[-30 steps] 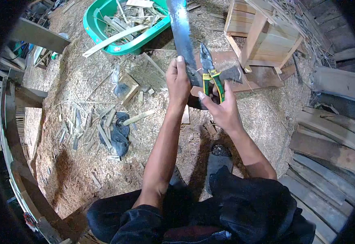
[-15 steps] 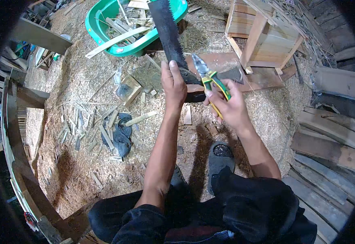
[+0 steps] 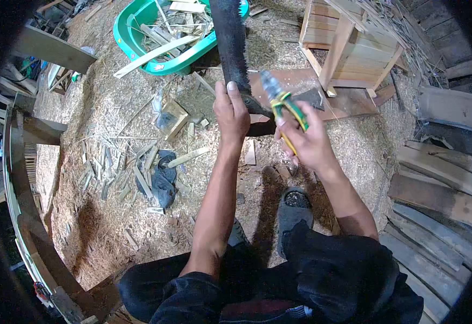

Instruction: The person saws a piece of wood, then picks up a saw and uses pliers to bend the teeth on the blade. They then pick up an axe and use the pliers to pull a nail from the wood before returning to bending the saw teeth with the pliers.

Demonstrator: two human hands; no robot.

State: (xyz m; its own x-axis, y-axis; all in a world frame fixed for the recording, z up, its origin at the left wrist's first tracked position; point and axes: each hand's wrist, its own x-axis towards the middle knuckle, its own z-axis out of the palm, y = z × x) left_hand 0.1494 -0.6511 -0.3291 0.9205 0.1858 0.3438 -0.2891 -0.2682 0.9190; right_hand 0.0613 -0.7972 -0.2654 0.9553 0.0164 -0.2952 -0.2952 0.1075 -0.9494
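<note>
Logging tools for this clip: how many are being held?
2: the saw in the left hand, and the pliers in the right hand. Neither hand shows another.

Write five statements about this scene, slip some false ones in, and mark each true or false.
1. The left hand grips a saw. True.
2. The right hand holds a hammer. False: it holds pliers.
3. Wood scraps lie in the green tub. True.
4. The saw's teeth are on the edge away from the pliers. False: they are on the edge nearer the pliers.
5. The person's feet are bare. False: they are in shoes.
</note>
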